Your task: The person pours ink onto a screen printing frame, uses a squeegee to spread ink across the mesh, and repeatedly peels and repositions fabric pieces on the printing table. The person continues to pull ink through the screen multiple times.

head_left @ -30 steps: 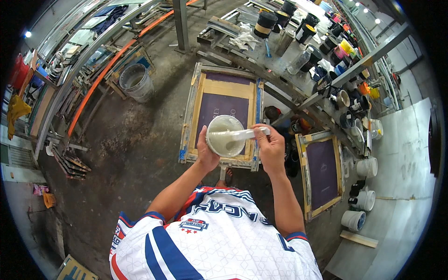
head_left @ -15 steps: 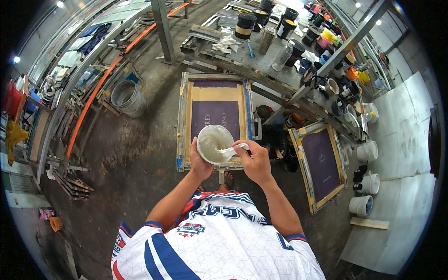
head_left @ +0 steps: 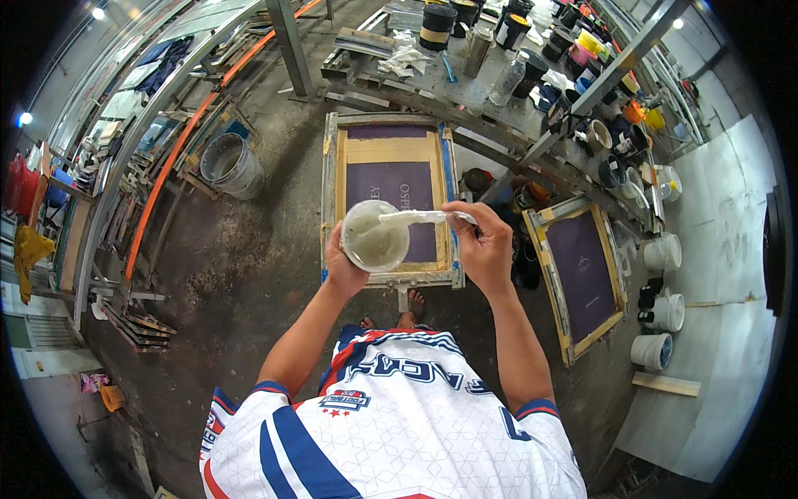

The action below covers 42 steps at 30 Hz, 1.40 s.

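Note:
My left hand (head_left: 344,264) grips a translucent plastic tub (head_left: 374,249) with pale, cream-coloured paste in it, tilted toward me. The fingers of my right hand (head_left: 484,246) are closed on a white spatula (head_left: 416,217), its far end over the tub's mouth and coated in paste. Below and beyond the tub, a screen printing frame (head_left: 331,183) with purple mesh (head_left: 362,187), pale tape and blue tape at its edge lies before my feet (head_left: 413,306).
A second framed screen (head_left: 573,274) leans at the right, beside white buckets (head_left: 661,251). A cluttered steel table (head_left: 465,91) holds several cans and rags at the back. A grey bucket (head_left: 237,166) stands left, near racks with an orange rail (head_left: 174,154) and a metal post (head_left: 287,50).
Since half a second ago, both hands have risen slightly and the tub has shifted left. My right hand has moved up and rightward, lifting the spatula higher and flatter across the tub's mouth.

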Available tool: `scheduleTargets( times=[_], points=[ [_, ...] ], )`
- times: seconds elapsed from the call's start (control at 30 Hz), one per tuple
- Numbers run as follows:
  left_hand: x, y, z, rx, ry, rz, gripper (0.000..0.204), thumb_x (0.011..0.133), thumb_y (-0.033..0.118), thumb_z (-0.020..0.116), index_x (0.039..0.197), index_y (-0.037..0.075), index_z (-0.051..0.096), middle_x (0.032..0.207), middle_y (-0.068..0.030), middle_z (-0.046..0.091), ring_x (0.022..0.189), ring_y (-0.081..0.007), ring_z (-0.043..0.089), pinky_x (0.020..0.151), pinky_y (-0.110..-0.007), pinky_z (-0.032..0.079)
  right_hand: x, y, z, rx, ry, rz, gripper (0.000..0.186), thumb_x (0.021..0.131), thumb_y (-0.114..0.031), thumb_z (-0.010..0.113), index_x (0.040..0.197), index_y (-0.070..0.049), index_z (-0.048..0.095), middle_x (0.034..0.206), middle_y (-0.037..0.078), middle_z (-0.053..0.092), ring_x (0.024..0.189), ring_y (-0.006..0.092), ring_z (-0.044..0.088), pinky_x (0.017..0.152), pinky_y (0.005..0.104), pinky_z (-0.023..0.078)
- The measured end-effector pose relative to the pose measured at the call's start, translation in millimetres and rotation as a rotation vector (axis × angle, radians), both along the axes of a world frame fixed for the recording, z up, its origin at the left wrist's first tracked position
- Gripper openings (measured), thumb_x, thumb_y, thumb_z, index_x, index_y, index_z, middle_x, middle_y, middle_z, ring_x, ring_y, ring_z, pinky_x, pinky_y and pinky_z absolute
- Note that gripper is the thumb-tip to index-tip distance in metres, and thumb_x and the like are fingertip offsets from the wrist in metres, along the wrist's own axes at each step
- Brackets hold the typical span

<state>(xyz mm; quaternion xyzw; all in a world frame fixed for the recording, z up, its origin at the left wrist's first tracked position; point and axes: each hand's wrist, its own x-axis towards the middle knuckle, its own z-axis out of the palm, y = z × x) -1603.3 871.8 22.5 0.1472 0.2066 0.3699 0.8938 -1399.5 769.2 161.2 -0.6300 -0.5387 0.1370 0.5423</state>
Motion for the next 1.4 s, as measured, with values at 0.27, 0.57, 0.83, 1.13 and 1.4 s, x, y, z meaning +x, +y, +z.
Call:
scheduleTargets(
  times=[0.27, 0.57, 0.83, 1.13, 1.4],
  points=[
    [-1.5, 2.0, 11.8, 0.049, -0.061, 0.007, 0.062, 0.105, 0.055, 0.028, 0.142, 0.011, 0.052, 0.138, -0.0095, 0.059, 0.127, -0.0283, 0.057, 0.108, -0.047, 0.046, -11.8, 7.9, 14.1, 0.034, 0.02, 0.075, 0.017, 0.09, -0.003, 0.072, 0.106, -0.008, 0.075, 0.088, 0.008, 0.07, 0.075, 0.0143, 0.065, 0.066, 0.0272, 0.05],
    [-8.5, 16.0, 8.0, 0.075, 0.084, 0.037, 0.06, 0.103, 0.054, 0.035, 0.136, 0.009, 0.057, 0.13, -0.0096, 0.064, 0.123, -0.0253, 0.061, 0.105, -0.043, 0.048, -14.5, 19.1, 2.6, 0.066, -0.043, 0.119, 0.019, 0.089, -0.002, 0.072, 0.107, -0.008, 0.076, 0.088, 0.009, 0.071, 0.074, 0.015, 0.067, 0.065, 0.0276, 0.05],
    [-11.1, 58.5, -46.7, 0.217, 0.323, 0.075, 0.054, 0.101, 0.047, 0.042, 0.133, 0.006, 0.058, 0.121, -0.0096, 0.068, 0.114, -0.0235, 0.065, 0.101, -0.038, 0.05, -16.2, 29.8, -65.8, -0.17, 0.145, 0.027, 0.017, 0.091, -0.009, 0.074, 0.107, -0.007, 0.076, 0.08, 0.003, 0.07, 0.069, 0.0058, 0.054, 0.063, 0.0233, 0.045],
    [5.2, 69.9, -90.6, 0.348, 0.574, 0.04, 0.055, 0.1, 0.04, 0.047, 0.135, 0.001, 0.059, 0.121, -0.0121, 0.068, 0.111, -0.0219, 0.064, 0.099, -0.035, 0.048, -3.3, 24.1, -100.7, -0.278, 0.193, -0.051, 0.018, 0.092, -0.014, 0.074, 0.109, -0.008, 0.076, 0.066, -0.001, 0.057, 0.062, 0.0047, 0.046, 0.054, 0.0244, 0.038],
    [25.2, 70.1, -91.6, 0.426, 0.636, -0.026, 0.055, 0.098, 0.039, 0.049, 0.135, -0.001, 0.058, 0.121, -0.0141, 0.067, 0.11, -0.0231, 0.064, 0.098, -0.035, 0.048, 17.1, 25.4, -113.4, -0.241, 0.219, -0.068, 0.019, 0.09, -0.015, 0.074, 0.108, -0.009, 0.076, 0.071, 0.006, 0.067, 0.062, 0.0093, 0.055, 0.058, 0.0268, 0.042]
  ],
)
